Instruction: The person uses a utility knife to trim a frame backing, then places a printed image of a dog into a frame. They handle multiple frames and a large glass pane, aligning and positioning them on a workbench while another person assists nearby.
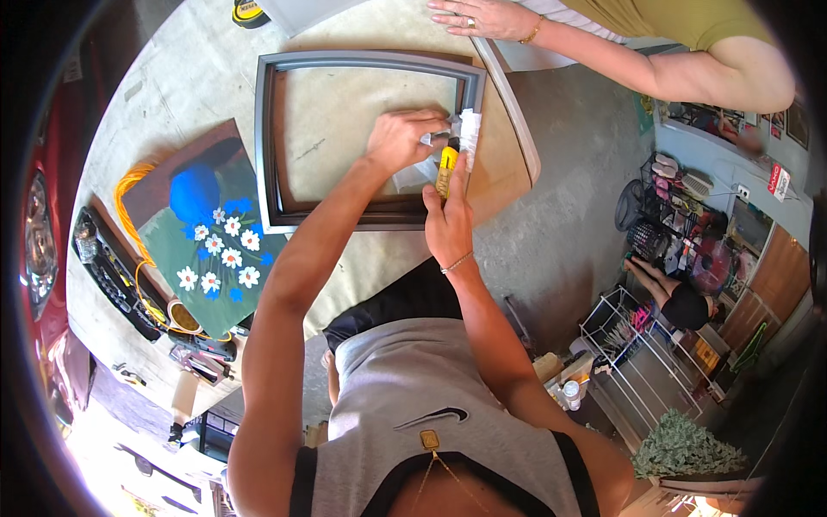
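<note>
A grey picture frame (267, 138) lies flat on a brown board (504, 172). My left hand (401, 138) presses down inside the frame near its right side, pinching a strip of white material (469, 129) at the rail. Just below it, my right hand (446, 215) grips a yellow utility knife (446, 168), its tip pointing up at the white strip by the frame's right edge.
A painting of white flowers on blue and green (211, 250) lies left of the frame, beside an orange cord (129, 207). Another person's hand (482, 17) rests on the far edge of the board. Wire racks (629, 345) and clutter stand at the right.
</note>
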The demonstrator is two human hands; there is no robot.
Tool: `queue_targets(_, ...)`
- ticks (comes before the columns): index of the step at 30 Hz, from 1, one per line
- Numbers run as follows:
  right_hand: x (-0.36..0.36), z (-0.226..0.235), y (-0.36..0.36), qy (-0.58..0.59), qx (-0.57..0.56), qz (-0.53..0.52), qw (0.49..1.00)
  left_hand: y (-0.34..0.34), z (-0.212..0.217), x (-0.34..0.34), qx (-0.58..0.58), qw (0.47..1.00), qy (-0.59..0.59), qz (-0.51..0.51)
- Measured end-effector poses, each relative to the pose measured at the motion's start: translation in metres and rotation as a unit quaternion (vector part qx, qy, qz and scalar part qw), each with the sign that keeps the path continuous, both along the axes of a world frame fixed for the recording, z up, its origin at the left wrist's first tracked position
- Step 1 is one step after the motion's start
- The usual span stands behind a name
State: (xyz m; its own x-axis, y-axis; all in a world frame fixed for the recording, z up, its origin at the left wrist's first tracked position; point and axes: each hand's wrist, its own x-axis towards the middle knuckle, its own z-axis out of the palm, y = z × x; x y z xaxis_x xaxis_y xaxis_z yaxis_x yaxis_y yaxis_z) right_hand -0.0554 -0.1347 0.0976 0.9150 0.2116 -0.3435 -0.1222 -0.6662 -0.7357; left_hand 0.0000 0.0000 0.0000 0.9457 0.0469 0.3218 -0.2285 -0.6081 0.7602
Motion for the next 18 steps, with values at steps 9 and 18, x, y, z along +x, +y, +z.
queue_targets(9,-0.05,0.001,-0.019,0.05,-0.015,-0.062,0.997,-0.005,-0.01,0.001,-0.024,0.999,-0.001,0.038)
queue_targets(18,-0.087,0.029,-0.05,0.065,0.038,-0.061,0.995,0.001,0.011,-0.004,-0.019,1.0,0.019,0.0)
